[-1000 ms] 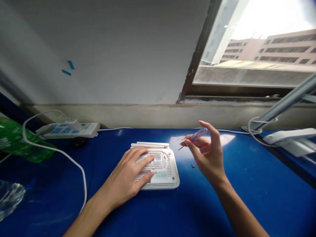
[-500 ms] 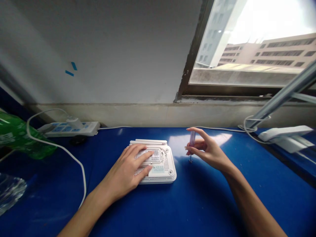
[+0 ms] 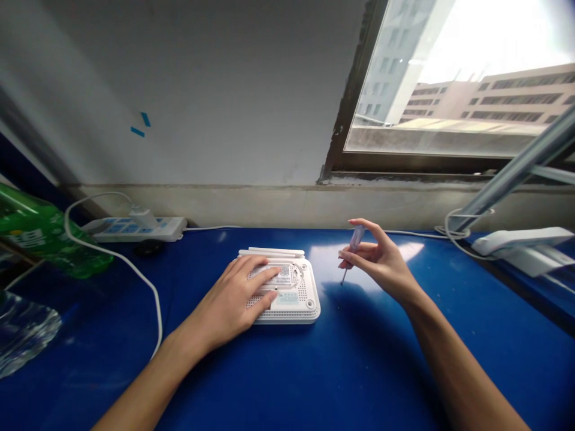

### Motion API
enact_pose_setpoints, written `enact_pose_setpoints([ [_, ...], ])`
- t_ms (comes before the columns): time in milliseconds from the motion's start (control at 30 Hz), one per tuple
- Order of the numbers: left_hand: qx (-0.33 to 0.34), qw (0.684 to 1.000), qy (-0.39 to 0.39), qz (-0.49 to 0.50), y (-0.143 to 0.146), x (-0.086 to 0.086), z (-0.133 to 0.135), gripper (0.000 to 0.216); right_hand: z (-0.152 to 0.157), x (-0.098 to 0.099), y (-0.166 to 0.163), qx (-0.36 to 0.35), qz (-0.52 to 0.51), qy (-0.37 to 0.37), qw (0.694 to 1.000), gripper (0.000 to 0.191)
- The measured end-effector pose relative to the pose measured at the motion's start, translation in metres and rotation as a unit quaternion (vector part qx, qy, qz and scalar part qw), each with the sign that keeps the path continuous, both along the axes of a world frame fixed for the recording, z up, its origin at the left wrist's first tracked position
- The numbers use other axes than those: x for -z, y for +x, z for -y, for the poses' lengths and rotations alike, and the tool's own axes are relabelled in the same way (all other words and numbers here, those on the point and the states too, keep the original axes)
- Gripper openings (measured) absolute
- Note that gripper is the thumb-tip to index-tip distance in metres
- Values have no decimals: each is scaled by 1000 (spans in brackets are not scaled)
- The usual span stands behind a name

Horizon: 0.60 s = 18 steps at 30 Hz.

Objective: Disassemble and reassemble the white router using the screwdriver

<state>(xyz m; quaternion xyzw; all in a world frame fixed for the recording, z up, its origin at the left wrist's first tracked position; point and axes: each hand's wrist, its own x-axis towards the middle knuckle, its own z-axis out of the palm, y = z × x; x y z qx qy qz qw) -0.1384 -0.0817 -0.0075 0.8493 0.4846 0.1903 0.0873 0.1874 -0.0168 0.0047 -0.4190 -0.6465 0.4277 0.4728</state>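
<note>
A white router (image 3: 294, 299) lies on the blue table with its underside up. Labels, vent holes and round corner recesses show on it, and its antennas lie folded along the far edge. Flat across the left part of it rests my left hand (image 3: 245, 293), fingers spread, covering that side. To the right of the router, my right hand (image 3: 380, 257) grips a small screwdriver (image 3: 357, 237) by its clear purplish handle, index finger over the top end. The thin shaft slants down and left, its tip just above or on the table; I cannot tell which.
A white power strip (image 3: 168, 228) with a plugged-in charger stands at the back left, near a black object (image 3: 148, 247). A white cable (image 3: 150, 287) loops down beside my left forearm. Green bottle (image 3: 54, 233) and clear plastic (image 3: 27, 329) lie far left; a metal pole (image 3: 512, 173) rises right.
The screwdriver has gone from nearly upright to tilted, its handle leaning right, and my right hand has lifted slightly. My left hand stays on the router. The view has shifted a little.
</note>
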Motion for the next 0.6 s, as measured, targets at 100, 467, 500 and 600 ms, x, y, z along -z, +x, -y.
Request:
enact_pose_setpoints([
  [100,6,1000,6,0,0,-1,0,42,1,0,0,4,-1,5,1000,81],
  [467,18,1000,5,3,-3,-4,1,51,9,-1,-40,52,-77,57,994,80],
  [500,23,1000,5,1,-4,-4,1,58,11,-3,-45,53,-80,64,993,79],
  [600,37,999,16,-10,-7,-4,1,76,19,-10,-54,20,-62,66,996,78],
])
